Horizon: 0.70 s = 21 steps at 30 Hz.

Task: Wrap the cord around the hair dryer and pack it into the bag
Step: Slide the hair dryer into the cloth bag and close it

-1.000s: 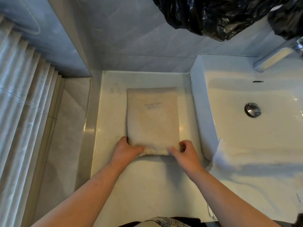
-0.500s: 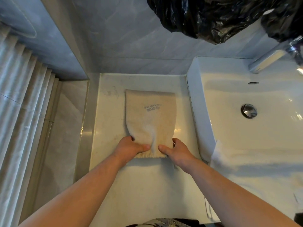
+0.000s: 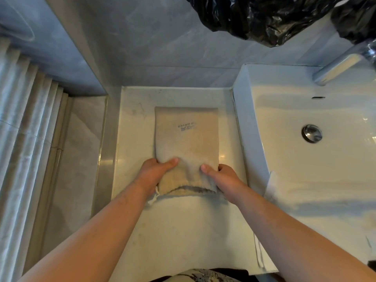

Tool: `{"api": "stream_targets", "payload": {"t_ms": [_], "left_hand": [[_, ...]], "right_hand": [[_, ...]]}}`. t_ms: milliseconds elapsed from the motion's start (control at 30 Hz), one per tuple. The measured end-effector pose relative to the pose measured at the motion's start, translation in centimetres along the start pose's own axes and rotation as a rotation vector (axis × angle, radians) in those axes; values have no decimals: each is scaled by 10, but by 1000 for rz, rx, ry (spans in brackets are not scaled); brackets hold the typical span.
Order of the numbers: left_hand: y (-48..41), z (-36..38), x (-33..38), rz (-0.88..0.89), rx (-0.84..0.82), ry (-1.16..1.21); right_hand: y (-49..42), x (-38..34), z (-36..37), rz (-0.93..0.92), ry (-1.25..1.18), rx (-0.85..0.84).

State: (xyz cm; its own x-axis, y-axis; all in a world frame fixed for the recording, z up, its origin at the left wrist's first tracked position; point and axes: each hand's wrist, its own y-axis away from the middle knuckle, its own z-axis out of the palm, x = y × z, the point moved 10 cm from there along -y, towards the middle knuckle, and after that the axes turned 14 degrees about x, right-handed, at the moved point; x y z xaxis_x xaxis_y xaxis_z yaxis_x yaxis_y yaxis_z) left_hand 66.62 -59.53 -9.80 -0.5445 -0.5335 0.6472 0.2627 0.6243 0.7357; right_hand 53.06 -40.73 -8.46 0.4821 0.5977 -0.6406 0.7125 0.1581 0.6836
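While the left hand (image 3: 155,173) and the right hand (image 3: 222,177) each pinch a side edge of it, thumbs lying on top, the bag (image 3: 187,139) rests flat on the pale surface (image 3: 183,231), just left of the sink (image 3: 305,169). It is a beige, coarse-woven rectangle with small grey lettering (image 3: 186,127) printed upside down. Its gathered mouth gapes slightly toward the person, and a white drawstring (image 3: 154,198) trails from the near left corner.

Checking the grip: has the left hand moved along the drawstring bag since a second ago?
Yes: the left hand has moved from the mouth up the drawstring bag, toward the back wall.
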Motion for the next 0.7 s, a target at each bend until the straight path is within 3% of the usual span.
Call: {"api": "stream_targets", "payload": {"t_ms": [333, 433, 533, 600, 700], "left_hand": [[-10, 4, -4, -21, -22, 8], [-4, -3, -17, -61, -73, -114], [20, -14, -53, -191, -216, -205], [31, -23, -68, -172, -255, -231], [28, -36, -65, -48, -170, -299]], "right_hand": [[-9, 0, -3, 10, -8, 60], [-4, 10, -9, 24, 76, -16], [11, 40, -13, 170, -26, -148], [18, 57, -22, 178, -2, -147], [19, 60, -34, 95, 62, -70]]}}
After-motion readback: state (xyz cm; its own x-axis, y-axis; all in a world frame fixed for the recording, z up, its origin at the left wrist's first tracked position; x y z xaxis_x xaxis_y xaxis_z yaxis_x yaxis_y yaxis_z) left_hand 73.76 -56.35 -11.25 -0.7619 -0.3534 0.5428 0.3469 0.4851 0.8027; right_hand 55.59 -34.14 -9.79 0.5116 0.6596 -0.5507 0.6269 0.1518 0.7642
